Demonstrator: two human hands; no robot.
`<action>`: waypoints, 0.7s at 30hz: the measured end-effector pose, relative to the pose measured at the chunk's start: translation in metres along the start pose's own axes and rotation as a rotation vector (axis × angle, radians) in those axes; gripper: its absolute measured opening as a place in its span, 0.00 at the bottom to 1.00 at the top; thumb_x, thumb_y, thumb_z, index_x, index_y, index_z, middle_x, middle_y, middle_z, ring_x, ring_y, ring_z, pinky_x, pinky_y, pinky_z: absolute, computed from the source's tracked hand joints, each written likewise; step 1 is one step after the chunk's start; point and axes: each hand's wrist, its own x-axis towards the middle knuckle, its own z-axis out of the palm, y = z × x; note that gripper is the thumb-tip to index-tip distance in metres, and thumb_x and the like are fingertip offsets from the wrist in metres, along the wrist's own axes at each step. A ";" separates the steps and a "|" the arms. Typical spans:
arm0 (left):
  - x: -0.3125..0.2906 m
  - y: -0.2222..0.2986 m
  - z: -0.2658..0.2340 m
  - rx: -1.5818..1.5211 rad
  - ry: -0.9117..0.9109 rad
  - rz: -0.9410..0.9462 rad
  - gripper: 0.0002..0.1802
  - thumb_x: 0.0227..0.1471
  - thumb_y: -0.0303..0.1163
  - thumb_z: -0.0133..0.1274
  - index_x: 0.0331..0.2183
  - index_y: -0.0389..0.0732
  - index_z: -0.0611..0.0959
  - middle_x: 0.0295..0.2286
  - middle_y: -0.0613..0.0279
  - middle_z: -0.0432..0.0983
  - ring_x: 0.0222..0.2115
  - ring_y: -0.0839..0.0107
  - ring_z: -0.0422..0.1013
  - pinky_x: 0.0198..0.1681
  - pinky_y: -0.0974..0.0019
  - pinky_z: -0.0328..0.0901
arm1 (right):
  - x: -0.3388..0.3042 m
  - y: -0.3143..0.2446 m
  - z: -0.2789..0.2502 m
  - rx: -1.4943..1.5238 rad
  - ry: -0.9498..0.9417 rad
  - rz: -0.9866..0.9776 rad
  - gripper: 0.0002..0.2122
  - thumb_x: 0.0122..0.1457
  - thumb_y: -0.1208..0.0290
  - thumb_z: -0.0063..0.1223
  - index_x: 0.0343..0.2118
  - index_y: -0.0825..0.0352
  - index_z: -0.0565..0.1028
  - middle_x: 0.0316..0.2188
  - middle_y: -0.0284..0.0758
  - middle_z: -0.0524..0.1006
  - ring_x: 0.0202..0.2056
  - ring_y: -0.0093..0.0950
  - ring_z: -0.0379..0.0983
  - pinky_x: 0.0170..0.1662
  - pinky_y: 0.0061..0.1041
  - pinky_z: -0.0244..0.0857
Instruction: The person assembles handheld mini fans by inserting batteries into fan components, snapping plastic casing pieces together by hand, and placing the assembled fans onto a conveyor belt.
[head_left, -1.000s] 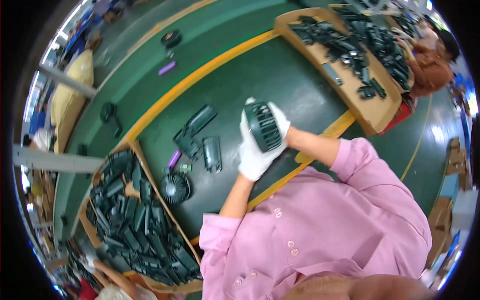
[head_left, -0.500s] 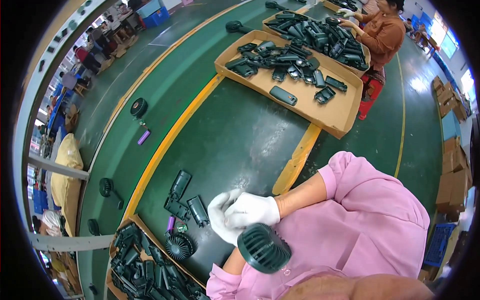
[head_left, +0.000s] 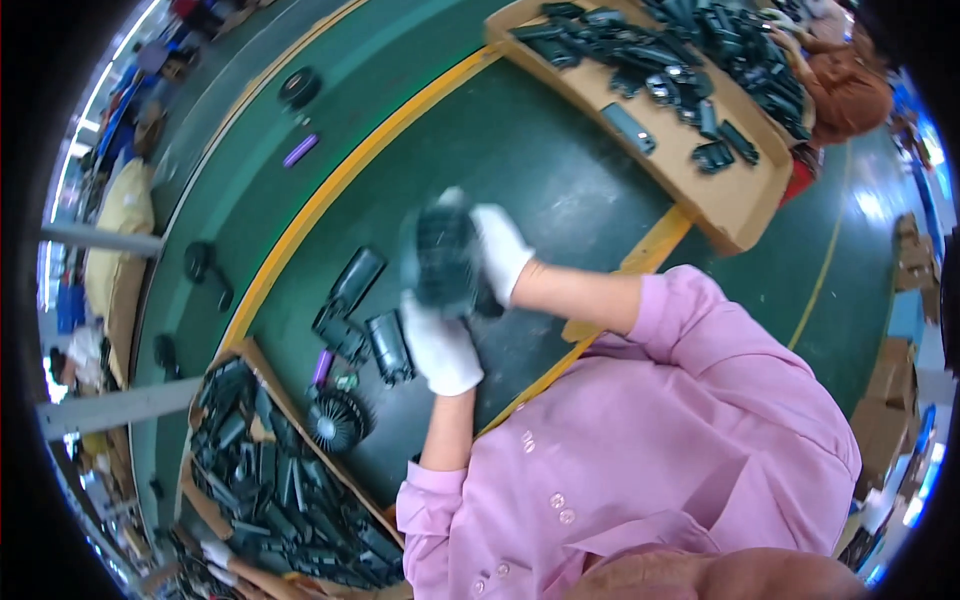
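Both my gloved hands hold a dark green handheld fan (head_left: 441, 258) above the worktable, its round ribbed head smeared by motion. My left hand (head_left: 441, 350) is closed around its near side. My right hand (head_left: 502, 252) grips it from the right, with the fingertips partly hidden. On the table to the left lie several dark green casing halves, among them an upper one (head_left: 357, 280) and one (head_left: 389, 347) close to my left hand. Beside them is a loose fan head (head_left: 338, 420) with a purple battery (head_left: 322, 368) and a small green circuit board (head_left: 346, 382).
A cardboard tray (head_left: 742, 208) of casing parts sits at the far right, with a co-worker (head_left: 850, 95) behind it. Another cardboard box (head_left: 275, 388) full of dark parts stands lower left, near another person's gloved hand (head_left: 217, 553). Fans lie along the green belt (head_left: 240, 170).
My hands have moved away from my body, up and forward over the table, carrying the fan. The fan head has swung from below my hands to upright between them. The view has shifted.
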 end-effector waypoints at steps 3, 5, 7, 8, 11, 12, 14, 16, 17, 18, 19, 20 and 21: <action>-0.008 -0.027 -0.007 2.251 0.359 0.516 0.28 0.45 0.21 0.56 0.51 0.34 0.70 0.42 0.59 0.73 0.41 0.70 0.70 0.46 0.66 0.64 | 0.021 -0.003 -0.025 -0.370 0.032 -0.342 0.16 0.66 0.61 0.39 0.38 0.68 0.77 0.30 0.29 0.77 0.32 0.18 0.69 0.39 0.21 0.66; 0.003 -0.022 -0.005 2.102 0.502 0.625 0.25 0.46 0.24 0.58 0.48 0.34 0.73 0.40 0.61 0.73 0.39 0.73 0.69 0.47 0.69 0.63 | 0.007 0.008 -0.005 -0.369 0.091 -0.412 0.15 0.66 0.65 0.39 0.37 0.70 0.76 0.29 0.29 0.76 0.33 0.16 0.67 0.38 0.20 0.64; -0.002 0.001 -0.003 1.922 0.463 0.595 0.24 0.50 0.27 0.57 0.49 0.34 0.72 0.42 0.62 0.72 0.40 0.75 0.68 0.48 0.70 0.62 | 0.006 0.003 -0.013 -0.785 -0.020 -0.556 0.12 0.64 0.65 0.43 0.32 0.69 0.74 0.26 0.29 0.75 0.29 0.17 0.67 0.34 0.19 0.64; -0.005 0.009 0.001 1.763 0.360 0.552 0.23 0.53 0.29 0.55 0.50 0.35 0.71 0.44 0.62 0.71 0.42 0.75 0.68 0.49 0.70 0.62 | 0.000 -0.005 -0.014 -0.822 -0.057 -0.424 0.13 0.64 0.64 0.43 0.32 0.69 0.74 0.26 0.30 0.74 0.28 0.18 0.68 0.32 0.19 0.64; 0.000 0.005 0.021 1.481 0.238 0.429 0.29 0.51 0.45 0.58 0.50 0.39 0.72 0.49 0.58 0.68 0.48 0.64 0.69 0.55 0.59 0.62 | -0.008 -0.019 -0.032 -0.905 -0.120 -0.309 0.15 0.62 0.59 0.45 0.35 0.69 0.74 0.27 0.34 0.75 0.26 0.23 0.72 0.27 0.21 0.66; -0.004 0.010 0.024 1.490 0.234 0.437 0.29 0.51 0.45 0.58 0.50 0.39 0.72 0.49 0.58 0.68 0.48 0.64 0.69 0.55 0.59 0.62 | -0.015 -0.013 -0.036 -0.816 -0.253 -0.088 0.16 0.62 0.58 0.45 0.38 0.69 0.74 0.29 0.36 0.76 0.27 0.24 0.73 0.28 0.23 0.68; -0.010 0.020 0.027 1.355 0.220 0.251 0.28 0.51 0.49 0.57 0.48 0.41 0.73 0.51 0.57 0.66 0.49 0.61 0.68 0.58 0.53 0.59 | -0.030 -0.003 -0.032 -0.622 -0.447 0.285 0.18 0.61 0.56 0.47 0.44 0.68 0.72 0.32 0.39 0.76 0.29 0.26 0.75 0.28 0.23 0.70; -0.010 0.017 0.027 1.343 0.196 0.220 0.30 0.51 0.50 0.56 0.49 0.41 0.71 0.51 0.57 0.66 0.49 0.61 0.67 0.56 0.54 0.60 | -0.039 0.005 -0.040 -0.414 -0.625 0.421 0.18 0.59 0.57 0.51 0.43 0.68 0.71 0.33 0.40 0.75 0.28 0.28 0.75 0.27 0.21 0.70; -0.009 0.015 0.026 1.327 0.177 0.186 0.32 0.51 0.52 0.56 0.51 0.42 0.70 0.51 0.57 0.66 0.50 0.60 0.66 0.54 0.54 0.61 | -0.039 0.007 -0.041 -0.419 -0.628 0.420 0.18 0.59 0.57 0.51 0.43 0.68 0.71 0.33 0.40 0.75 0.28 0.28 0.75 0.27 0.21 0.70; -0.007 0.018 0.021 1.335 0.126 0.202 0.29 0.54 0.51 0.53 0.49 0.41 0.71 0.50 0.55 0.68 0.49 0.60 0.66 0.55 0.54 0.59 | -0.039 0.009 -0.039 -0.447 -0.583 0.362 0.17 0.58 0.59 0.52 0.41 0.68 0.71 0.31 0.39 0.75 0.26 0.26 0.74 0.26 0.21 0.69; -0.008 0.021 0.020 1.334 0.121 0.203 0.29 0.54 0.51 0.53 0.49 0.41 0.71 0.50 0.55 0.68 0.49 0.60 0.66 0.55 0.54 0.59 | -0.039 0.010 -0.035 -0.475 -0.538 0.304 0.16 0.57 0.60 0.54 0.40 0.69 0.72 0.29 0.37 0.75 0.25 0.25 0.73 0.26 0.21 0.69; -0.008 0.024 0.021 1.374 0.164 0.230 0.28 0.55 0.50 0.52 0.48 0.40 0.71 0.48 0.54 0.69 0.48 0.60 0.66 0.55 0.55 0.59 | -0.040 0.006 -0.030 -0.646 -0.444 0.234 0.13 0.54 0.64 0.56 0.36 0.68 0.71 0.23 0.33 0.74 0.21 0.21 0.71 0.23 0.20 0.68; -0.009 0.025 0.023 1.413 0.207 0.256 0.27 0.56 0.50 0.51 0.48 0.39 0.71 0.47 0.53 0.70 0.48 0.60 0.66 0.54 0.57 0.59 | -0.042 0.006 -0.023 -0.651 -0.443 0.232 0.13 0.54 0.64 0.56 0.36 0.68 0.71 0.23 0.33 0.74 0.21 0.21 0.71 0.23 0.20 0.68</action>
